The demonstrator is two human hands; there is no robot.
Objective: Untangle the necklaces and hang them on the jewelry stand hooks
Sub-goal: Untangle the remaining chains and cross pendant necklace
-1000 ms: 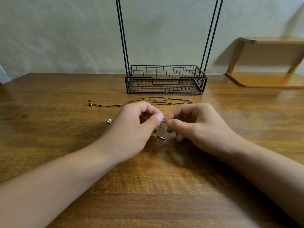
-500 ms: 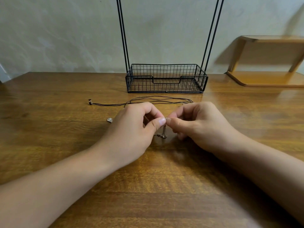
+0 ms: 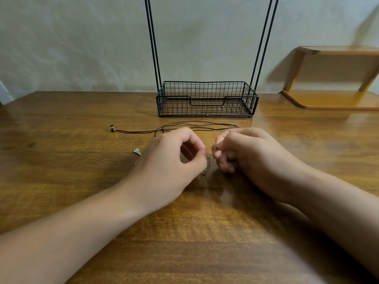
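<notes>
We see the left hand [image 3: 174, 160] and the right hand [image 3: 250, 154] meet just in front of the jewelry stand [image 3: 206, 99], each pinching a fine metal chain necklace [image 3: 208, 162] between thumb and forefinger, the chain's loose end dangling to the wooden table [image 3: 61, 171] between them. Between our hands and the stand's wire basket lies a black cord necklace [image 3: 196, 128], stretched flat with its knotted end off to the basket's left. A small silver pendant [image 3: 137, 151] rests just left of the left hand, nearer us than the cord.
</notes>
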